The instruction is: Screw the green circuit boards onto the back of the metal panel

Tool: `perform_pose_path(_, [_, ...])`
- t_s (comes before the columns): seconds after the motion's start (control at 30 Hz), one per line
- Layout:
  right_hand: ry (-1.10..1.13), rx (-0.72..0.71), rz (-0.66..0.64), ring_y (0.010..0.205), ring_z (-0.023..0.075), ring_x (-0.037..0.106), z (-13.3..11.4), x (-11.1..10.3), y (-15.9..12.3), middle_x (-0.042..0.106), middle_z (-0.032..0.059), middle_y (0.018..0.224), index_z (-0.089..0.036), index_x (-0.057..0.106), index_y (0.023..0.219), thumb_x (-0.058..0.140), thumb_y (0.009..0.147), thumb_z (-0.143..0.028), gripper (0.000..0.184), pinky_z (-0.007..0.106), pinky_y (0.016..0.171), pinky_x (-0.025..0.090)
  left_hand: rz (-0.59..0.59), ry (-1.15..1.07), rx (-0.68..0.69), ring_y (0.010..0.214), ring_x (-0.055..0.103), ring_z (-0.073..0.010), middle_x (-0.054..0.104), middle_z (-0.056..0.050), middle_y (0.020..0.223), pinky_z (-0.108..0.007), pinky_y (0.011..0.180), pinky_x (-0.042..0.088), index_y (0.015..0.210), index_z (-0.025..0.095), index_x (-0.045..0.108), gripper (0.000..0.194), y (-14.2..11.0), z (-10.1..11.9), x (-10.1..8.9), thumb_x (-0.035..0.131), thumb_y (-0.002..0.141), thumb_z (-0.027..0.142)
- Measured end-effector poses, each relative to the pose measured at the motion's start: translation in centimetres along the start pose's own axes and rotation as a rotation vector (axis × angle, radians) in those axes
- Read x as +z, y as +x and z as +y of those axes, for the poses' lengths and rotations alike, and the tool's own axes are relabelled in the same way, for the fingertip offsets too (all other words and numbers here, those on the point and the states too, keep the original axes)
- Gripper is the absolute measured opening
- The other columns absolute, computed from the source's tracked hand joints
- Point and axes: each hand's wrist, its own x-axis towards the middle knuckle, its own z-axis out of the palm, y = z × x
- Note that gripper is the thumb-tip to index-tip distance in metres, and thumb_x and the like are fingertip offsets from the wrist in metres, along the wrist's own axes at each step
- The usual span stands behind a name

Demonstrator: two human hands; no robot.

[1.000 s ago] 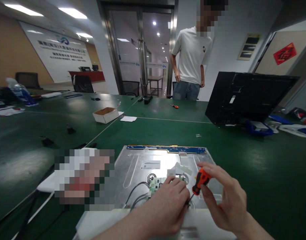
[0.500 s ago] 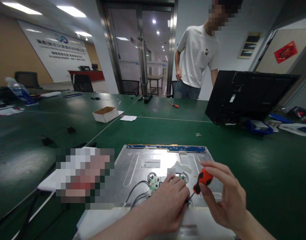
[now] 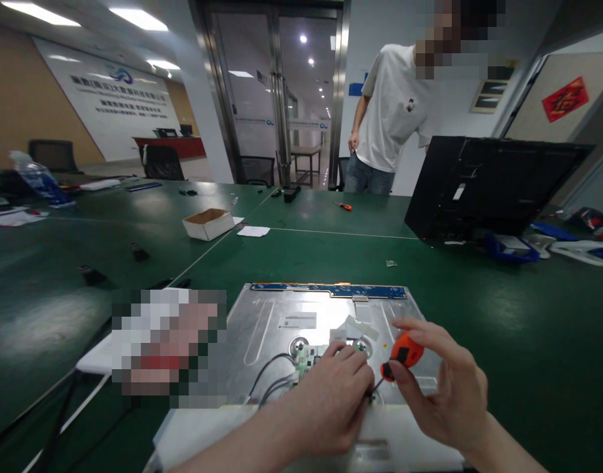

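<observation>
A screwdriver [image 3: 404, 350] with a short orange and black handle is pinched between the thumb and fingers of my right hand [image 3: 446, 384]. Its thin shaft slants down to the left, and the tip is hidden beside my left hand [image 3: 338, 394]. That hand lies over a small green circuit board [image 3: 306, 358], fingers curled and pressed together; what is under them is hidden. Both hands are above a silver metal display panel [image 3: 262, 328] with a blue board strip [image 3: 301, 290] along its far edge. Black cables [image 3: 267, 371] run from the green board.
On the green table [image 3: 321, 259] a blurred-out item [image 3: 168, 348] lies left of the panel. Farther off are a small white box [image 3: 207, 225], another screwdriver [image 3: 344, 206] and a black monitor casing [image 3: 489, 187]. A person in a white shirt [image 3: 393, 108] stands behind the table.
The screwdriver handle has turned a little in my right fingers. My left hand has stayed in place. The person across the table leans farther to the right.
</observation>
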Motion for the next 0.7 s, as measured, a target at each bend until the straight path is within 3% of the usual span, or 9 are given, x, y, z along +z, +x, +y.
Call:
perform_pose_path(0.17, [-0.088,-0.042,-0.005,0.102,0.0225,0.067,-0.18,-0.19,0.50,0.064,0.0126,0.116,-0.018,0.051,0.132,0.057,0.084,-0.005,0.050,0.036,0.078,0.060,0.040,0.011,0.013,0.103,0.056,-0.0265,0.063,-0.010,0.109,-0.043,0.100,0.037,0.111,0.017,0.056,0.021,-0.08,-0.11,0.30,0.052,0.090,0.018])
perform_pose_path(0.3, [-0.003,-0.035,-0.019,0.106,0.0234,0.066,0.08,-0.16,0.25,0.065,0.0129,0.115,-0.015,0.048,0.133,0.061,0.082,-0.005,0.053,0.037,0.084,0.058,0.028,0.016,0.009,0.102,0.056,-0.0262,0.063,-0.010,0.107,-0.043,0.099,0.038,0.107,0.017,0.057,0.018,-0.03,-0.12,0.24,0.053,0.089,0.018])
perform_pose_path(0.5, [0.105,0.019,-0.013,0.094,0.0192,0.068,0.30,0.02,-0.27,0.066,0.0095,0.115,-0.020,0.041,0.134,0.068,0.078,-0.003,0.064,0.035,0.080,0.058,0.000,-0.004,-0.010,0.101,0.056,-0.0265,0.062,-0.009,0.107,-0.043,0.099,0.039,0.103,0.018,0.057,0.015,0.03,0.13,-0.18,0.052,0.089,0.017])
perform_pose_path(0.7, [-0.017,-0.048,-0.004,0.110,0.0224,0.062,0.10,-0.15,0.08,0.061,0.0120,0.121,-0.016,0.047,0.133,0.063,0.080,-0.005,0.057,0.035,0.085,0.055,0.022,0.007,0.001,0.102,0.056,-0.0260,0.062,-0.008,0.107,-0.042,0.099,0.039,0.105,0.018,0.055,0.016,-0.04,-0.06,0.23,0.054,0.089,0.019])
